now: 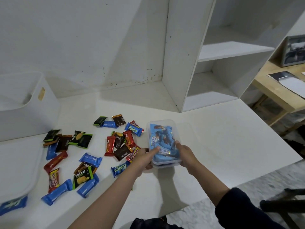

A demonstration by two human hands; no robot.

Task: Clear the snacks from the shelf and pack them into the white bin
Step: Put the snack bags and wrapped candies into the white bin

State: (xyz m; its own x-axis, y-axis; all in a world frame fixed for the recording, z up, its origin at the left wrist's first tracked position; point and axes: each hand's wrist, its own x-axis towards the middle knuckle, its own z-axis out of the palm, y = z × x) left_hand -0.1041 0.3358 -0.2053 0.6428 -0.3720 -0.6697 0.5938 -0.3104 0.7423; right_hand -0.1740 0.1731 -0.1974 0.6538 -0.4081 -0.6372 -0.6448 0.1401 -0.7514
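Observation:
A clear plastic container [163,131] filled with light-blue snack packets stands on the white table. My left hand [142,158] grips its near left corner, thumb on the lid. My right hand [185,154] grips its near right side, thumb on top. Several loose snack packets [118,142] in blue, red, black and green wrappers lie scattered to the left of the container. The white bin [33,103] stands at the far left with a handle slot in its side. The white shelf unit [214,52] rises at the back right, its visible compartments bare.
A white lid or tray [18,171] lies at the left edge, with a blue packet [11,204] below it. A wooden table [279,90] with papers and a framed picture stands at the right. Dark chair parts [280,202] show at the lower right.

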